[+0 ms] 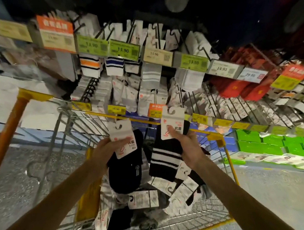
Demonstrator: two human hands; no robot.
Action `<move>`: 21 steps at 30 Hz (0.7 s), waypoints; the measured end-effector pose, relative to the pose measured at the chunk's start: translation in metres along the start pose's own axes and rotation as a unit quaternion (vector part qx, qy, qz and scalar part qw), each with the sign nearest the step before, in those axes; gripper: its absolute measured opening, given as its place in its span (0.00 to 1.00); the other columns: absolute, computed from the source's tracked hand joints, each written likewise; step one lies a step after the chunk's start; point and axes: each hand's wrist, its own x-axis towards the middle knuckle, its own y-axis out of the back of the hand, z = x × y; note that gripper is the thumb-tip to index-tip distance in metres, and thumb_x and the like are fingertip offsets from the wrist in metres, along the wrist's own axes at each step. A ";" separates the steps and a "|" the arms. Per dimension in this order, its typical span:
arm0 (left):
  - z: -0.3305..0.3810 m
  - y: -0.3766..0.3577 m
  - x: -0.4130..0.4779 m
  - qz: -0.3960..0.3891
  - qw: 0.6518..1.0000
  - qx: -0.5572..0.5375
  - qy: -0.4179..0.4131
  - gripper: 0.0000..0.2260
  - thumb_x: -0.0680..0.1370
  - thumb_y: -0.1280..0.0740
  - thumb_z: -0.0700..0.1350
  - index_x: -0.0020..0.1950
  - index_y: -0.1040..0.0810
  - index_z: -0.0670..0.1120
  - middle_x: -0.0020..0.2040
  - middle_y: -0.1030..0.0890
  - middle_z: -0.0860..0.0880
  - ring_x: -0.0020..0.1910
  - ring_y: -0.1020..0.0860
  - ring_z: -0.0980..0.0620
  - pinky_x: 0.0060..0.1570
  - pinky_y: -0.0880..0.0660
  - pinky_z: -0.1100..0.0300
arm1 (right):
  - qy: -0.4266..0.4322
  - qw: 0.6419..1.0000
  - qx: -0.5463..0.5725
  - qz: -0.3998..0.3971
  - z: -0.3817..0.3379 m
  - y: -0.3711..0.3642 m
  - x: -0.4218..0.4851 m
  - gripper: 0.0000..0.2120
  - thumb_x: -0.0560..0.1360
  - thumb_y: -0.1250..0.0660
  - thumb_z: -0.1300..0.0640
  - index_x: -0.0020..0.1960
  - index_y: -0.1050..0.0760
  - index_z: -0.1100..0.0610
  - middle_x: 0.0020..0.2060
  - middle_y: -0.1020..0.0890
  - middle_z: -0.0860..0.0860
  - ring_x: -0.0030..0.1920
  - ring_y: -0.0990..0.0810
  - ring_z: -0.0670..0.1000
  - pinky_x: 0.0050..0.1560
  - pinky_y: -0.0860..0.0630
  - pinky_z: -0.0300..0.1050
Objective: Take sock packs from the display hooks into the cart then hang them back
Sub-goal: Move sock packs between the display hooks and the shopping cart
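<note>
Your left hand [104, 149] pinches a plain black sock pack [127, 171] by its card; your right hand [187, 146] pinches a striped pack [163, 157] likewise, both above the wire cart [215, 135], which holds more packs. To rehang, keep each card's hole upright and thread 1 display hook [90, 89] at a time. Speckled grey floor [14, 174]; price tags [122, 50] line the racks.

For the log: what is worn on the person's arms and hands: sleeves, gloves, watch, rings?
Nothing worn shows. Left hand and right hand are ungloved, no rings visible; left forearm and right forearm are bare to the frame edge, without sleeve, watch or bracelet.
</note>
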 end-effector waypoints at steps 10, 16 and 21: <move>0.015 -0.017 0.030 -0.049 0.997 0.037 -0.037 0.06 0.73 0.26 0.37 0.48 0.16 0.46 0.43 0.13 0.47 0.39 0.15 0.52 0.37 0.19 0.60 | 0.010 1.000 -0.002 0.009 0.009 -0.034 0.017 0.12 0.75 0.29 0.58 0.57 0.20 0.60 0.48 0.14 0.55 0.46 0.15 0.53 0.44 0.18 0.46; 0.042 -0.015 0.036 -0.097 0.989 0.085 -0.072 0.09 0.73 0.26 0.38 0.53 0.16 0.46 0.48 0.14 0.46 0.48 0.15 0.47 0.52 0.20 0.51 | 0.036 0.999 0.012 0.016 0.008 -0.047 0.031 0.13 0.75 0.28 0.56 0.58 0.20 0.57 0.50 0.14 0.54 0.51 0.15 0.54 0.54 0.20 0.52; 0.057 -0.032 0.044 -0.104 0.984 0.115 -0.086 0.08 0.75 0.27 0.40 0.53 0.16 0.47 0.48 0.13 0.47 0.49 0.15 0.48 0.53 0.20 0.52 | 0.046 0.997 0.055 0.037 -0.001 -0.039 0.044 0.12 0.73 0.28 0.61 0.56 0.21 0.59 0.51 0.15 0.56 0.52 0.16 0.58 0.57 0.21 0.57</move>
